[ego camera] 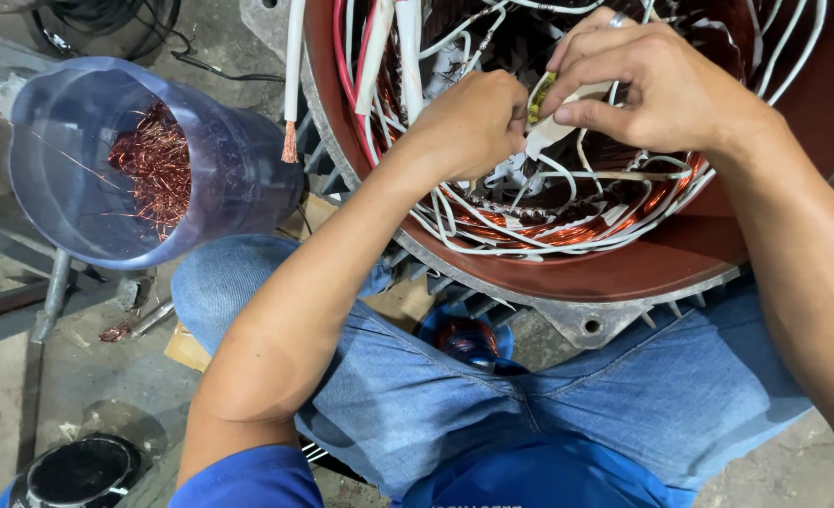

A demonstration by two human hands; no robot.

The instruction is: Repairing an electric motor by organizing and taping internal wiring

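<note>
A seated person's left hand [473, 118] and right hand [657, 80] meet, pinching a thin, limp white sleeve [553, 127] over the motor's [718, 254] copper windings [567, 230], best gripped near its end.

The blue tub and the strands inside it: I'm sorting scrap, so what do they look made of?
The blue tub looks like translucent plastic: light passes through its smooth wall. The strands look like bare copper wire: thin, reddish-orange, shiny.
</note>
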